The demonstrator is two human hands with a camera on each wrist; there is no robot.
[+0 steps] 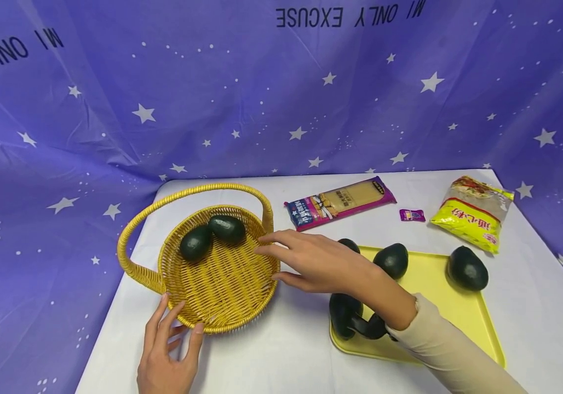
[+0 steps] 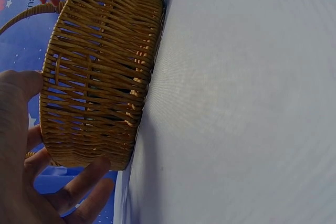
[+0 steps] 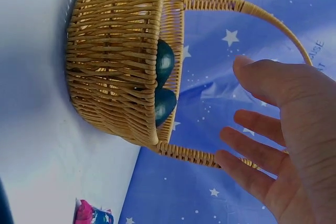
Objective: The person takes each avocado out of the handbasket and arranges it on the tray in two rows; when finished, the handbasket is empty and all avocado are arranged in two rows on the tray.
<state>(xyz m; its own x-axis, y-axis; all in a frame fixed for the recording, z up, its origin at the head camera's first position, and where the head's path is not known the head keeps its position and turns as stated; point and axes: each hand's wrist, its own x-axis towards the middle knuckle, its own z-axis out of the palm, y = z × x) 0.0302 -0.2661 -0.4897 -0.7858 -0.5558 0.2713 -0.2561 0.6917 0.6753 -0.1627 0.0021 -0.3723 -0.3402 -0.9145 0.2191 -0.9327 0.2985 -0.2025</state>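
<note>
A yellow wicker basket (image 1: 232,295) with an arched handle stands on the table's left part. Two dark green avocados (image 1: 226,229) lie inside it, against its far left wall. My left hand (image 1: 168,350) touches the near left rim, thumb at the edge and fingers spread along the outside, as the left wrist view (image 2: 23,145) shows. Over the basket's right rim hovers my right hand (image 1: 311,260), fingers loosely extended and nothing in them. Several more avocados (image 1: 391,261) rest on a yellow tray (image 1: 459,312) at the right, partly covered by my right forearm.
Behind the tray lie a flat purple noodle pack (image 1: 343,202), a small purple sachet (image 1: 412,215) and a yellow food bag (image 1: 474,213). One avocado (image 1: 467,268) sits at the tray's far right corner. A purple star-patterned cloth (image 1: 262,109) hangs behind the white table.
</note>
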